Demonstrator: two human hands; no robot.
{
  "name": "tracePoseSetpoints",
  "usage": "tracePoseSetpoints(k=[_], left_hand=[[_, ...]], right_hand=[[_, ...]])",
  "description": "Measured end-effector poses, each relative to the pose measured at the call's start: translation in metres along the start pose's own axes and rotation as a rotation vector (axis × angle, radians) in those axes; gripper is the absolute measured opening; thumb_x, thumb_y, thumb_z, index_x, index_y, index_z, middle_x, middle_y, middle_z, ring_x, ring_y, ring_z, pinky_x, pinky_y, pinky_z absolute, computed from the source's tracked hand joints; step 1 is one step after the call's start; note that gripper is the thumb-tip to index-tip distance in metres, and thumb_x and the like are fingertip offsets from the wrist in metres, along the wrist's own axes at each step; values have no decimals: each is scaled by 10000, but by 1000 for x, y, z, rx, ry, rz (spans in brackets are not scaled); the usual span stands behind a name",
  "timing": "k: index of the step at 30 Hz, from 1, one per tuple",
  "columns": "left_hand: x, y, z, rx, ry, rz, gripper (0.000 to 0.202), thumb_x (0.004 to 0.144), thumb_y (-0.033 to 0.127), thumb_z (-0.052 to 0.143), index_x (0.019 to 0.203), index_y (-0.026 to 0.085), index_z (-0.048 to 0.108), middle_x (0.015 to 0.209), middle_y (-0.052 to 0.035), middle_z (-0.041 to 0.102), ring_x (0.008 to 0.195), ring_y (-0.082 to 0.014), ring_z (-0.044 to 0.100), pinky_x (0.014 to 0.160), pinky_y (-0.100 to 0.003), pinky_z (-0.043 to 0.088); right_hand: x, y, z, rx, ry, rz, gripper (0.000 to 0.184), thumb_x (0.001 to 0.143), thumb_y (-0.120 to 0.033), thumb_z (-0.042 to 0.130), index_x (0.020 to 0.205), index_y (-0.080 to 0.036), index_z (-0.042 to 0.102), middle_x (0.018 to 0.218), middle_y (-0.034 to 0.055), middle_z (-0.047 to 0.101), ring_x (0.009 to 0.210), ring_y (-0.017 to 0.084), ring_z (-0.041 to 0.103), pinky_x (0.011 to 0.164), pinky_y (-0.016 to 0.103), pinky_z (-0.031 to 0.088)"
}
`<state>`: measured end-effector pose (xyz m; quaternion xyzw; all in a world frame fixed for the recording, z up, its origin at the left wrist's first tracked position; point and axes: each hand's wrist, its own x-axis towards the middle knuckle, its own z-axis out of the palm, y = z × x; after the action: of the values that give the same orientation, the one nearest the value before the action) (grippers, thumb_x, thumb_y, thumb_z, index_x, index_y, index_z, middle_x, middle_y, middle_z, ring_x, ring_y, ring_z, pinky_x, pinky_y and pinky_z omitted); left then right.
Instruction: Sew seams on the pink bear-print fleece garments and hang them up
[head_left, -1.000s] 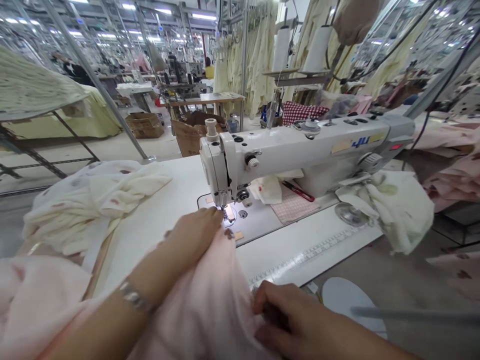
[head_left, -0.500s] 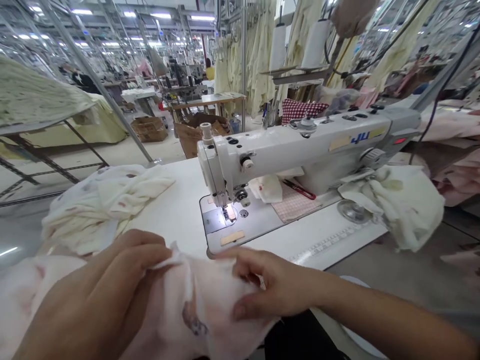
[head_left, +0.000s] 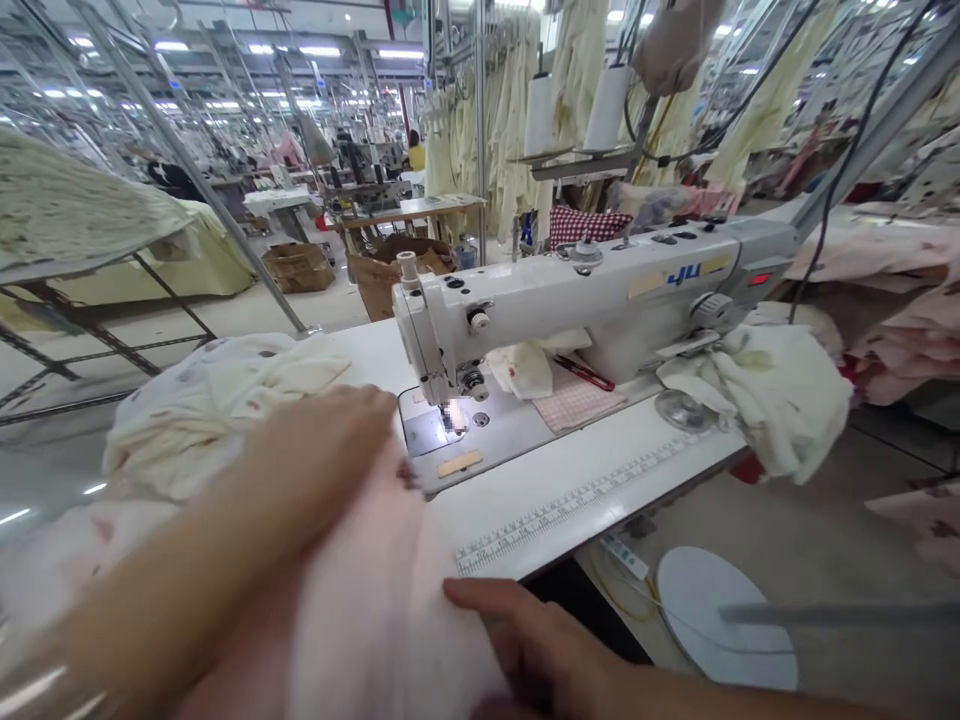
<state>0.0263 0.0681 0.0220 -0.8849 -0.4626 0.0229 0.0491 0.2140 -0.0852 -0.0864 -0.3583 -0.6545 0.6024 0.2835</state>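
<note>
My left hand (head_left: 341, 435), smeared by motion, reaches forward beside the left edge of the sewing machine's bed plate. A pale pink printed fabric (head_left: 382, 600) runs from its closed fingers back toward me. My right hand (head_left: 544, 640) is lower, at the fabric's right edge, with fingers bent around that edge and the thumb partly hidden. Ahead stands a white sewing machine (head_left: 540, 295); its lit presser foot (head_left: 453, 415) is just right of my left hand. The fabric lies short of the foot.
A heap of cream printed cloth (head_left: 217, 400) lies on the table's left. A checked pink cloth (head_left: 577, 400) with red-handled snips (head_left: 589, 374) rests under the machine arm. A printed ruler scale (head_left: 570, 505) runs along the front edge. Cream fabric (head_left: 787, 390) hangs over the right end.
My left hand has moved forward and right toward the presser foot, drawing the pink fabric along. My right hand has dropped lower and nearer to me, and the fabric is stretched out longer.
</note>
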Motion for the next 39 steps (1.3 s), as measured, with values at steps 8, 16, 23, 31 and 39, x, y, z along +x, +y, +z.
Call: tracePoseSetpoints(k=[8, 16, 23, 31, 39], left_hand=[[48, 13, 95, -134, -4, 80, 190, 873, 111, 348, 795, 185, 505, 870, -50, 581, 843, -209, 547, 726, -335, 417], [37, 4, 91, -242, 102, 40, 193, 881, 129, 326, 881, 191, 509, 895, -36, 564, 833, -180, 535, 728, -307, 423], [41, 11, 73, -138, 296, -128, 143, 843, 198, 450, 952, 180, 542, 989, -94, 586, 1003, -306, 479, 888, -516, 311], [-23, 70, 116, -78, 402, 47, 282, 857, 135, 368, 1102, 139, 509, 1097, -137, 601, 950, -260, 561, 787, -399, 444], [-24, 59, 109, -159, 239, 110, 450, 812, 354, 528, 1229, 194, 464, 1310, -128, 505, 1197, -337, 452, 942, -499, 393]], right_hand=[[-7, -16, -64, -753, 81, 155, 331, 814, -265, 589, 1143, -304, 598, 961, 10, 687, 883, 199, 622, 738, 267, 427], [81, -10, -81, -596, 291, 57, 485, 868, -354, 552, 1290, -203, 368, 1052, 48, 635, 762, 152, 577, 701, 279, 423], [94, 4, -75, -1099, 190, -38, 230, 896, -265, 479, 1078, -231, 616, 915, 62, 542, 805, 196, 480, 651, 307, 364], [94, -1, -107, -1126, 18, -184, 184, 863, -178, 483, 968, -208, 631, 889, 39, 554, 779, 155, 510, 634, 260, 372], [131, 1, -132, -1378, -25, -163, 202, 931, -273, 421, 951, -180, 600, 918, 47, 624, 740, 163, 561, 602, 274, 348]])
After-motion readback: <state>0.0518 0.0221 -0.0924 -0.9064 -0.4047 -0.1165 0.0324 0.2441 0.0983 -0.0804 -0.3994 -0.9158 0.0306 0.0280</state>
